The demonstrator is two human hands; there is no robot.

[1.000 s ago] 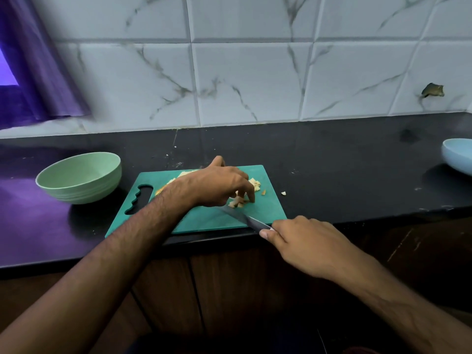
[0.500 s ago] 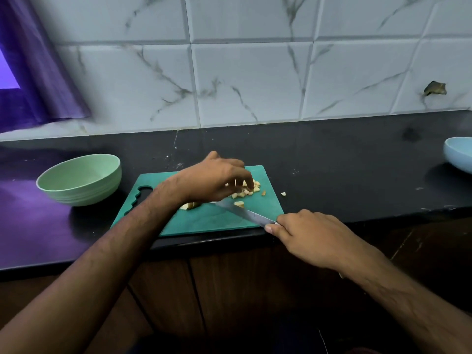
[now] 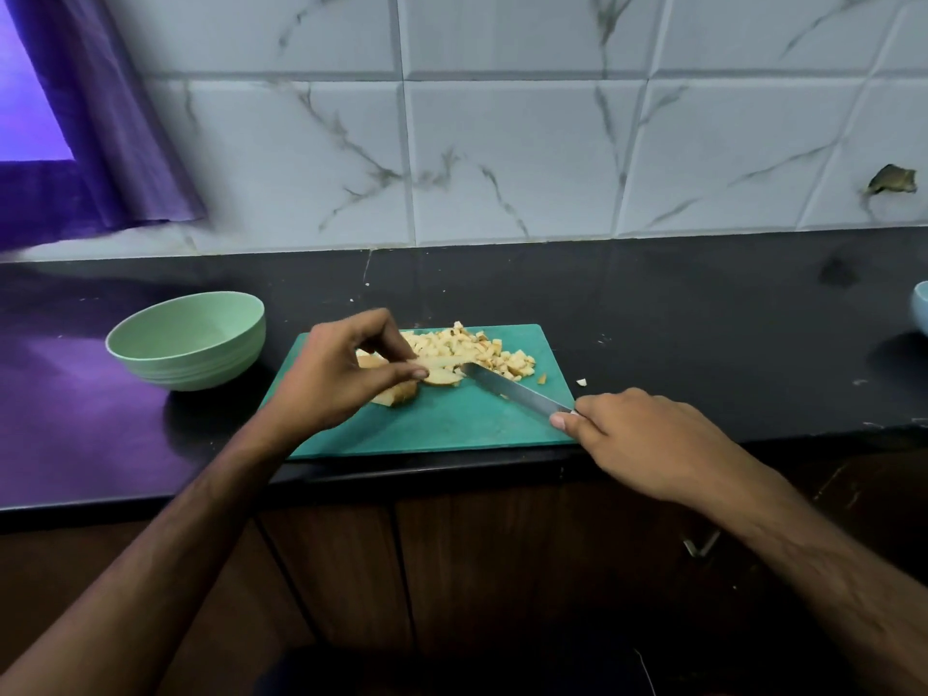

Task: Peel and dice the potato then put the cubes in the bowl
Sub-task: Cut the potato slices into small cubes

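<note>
— How many hands are in view, and what is each doing?

— Two. The left hand point(image 3: 346, 374), at the centre of the frame, has its fingers curled and pinches a potato slice point(image 3: 442, 370) between thumb and fingertips. The right hand point(image 3: 648, 439), lower right of centre, is wrapped round the handle of the one knife point(image 3: 512, 391); the handle itself is hidden in the fist, and the blade slants up and left with its tip touching the slice.

— How much potato is there?

— Uncut pieces are hard to count: the pinched slice, plus at least one more chunk point(image 3: 399, 394) just under the left hand, partly hidden. Behind them, toward the upper right of the board, lies one heap of diced cubes point(image 3: 467, 351), too many and too small to count. One stray cube point(image 3: 541, 379) sits on the board beside the heap, and one more bit point(image 3: 581, 382) lies off the board on the dark counter point(image 3: 703, 319).

— And the board?

— One green cutting board point(image 3: 452, 424), centre frame, at the counter's front edge.

— Bowls?

— Two. One pale green bowl point(image 3: 188, 339), left of the board and near it, with nothing seen inside. One pale blue bowl point(image 3: 921, 308) cut off by the right edge of the frame, well apart from the board.

— Anything else?

— A purple curtain point(image 3: 100, 118) at the upper left, against the marbled wall tiles point(image 3: 502, 158).
</note>
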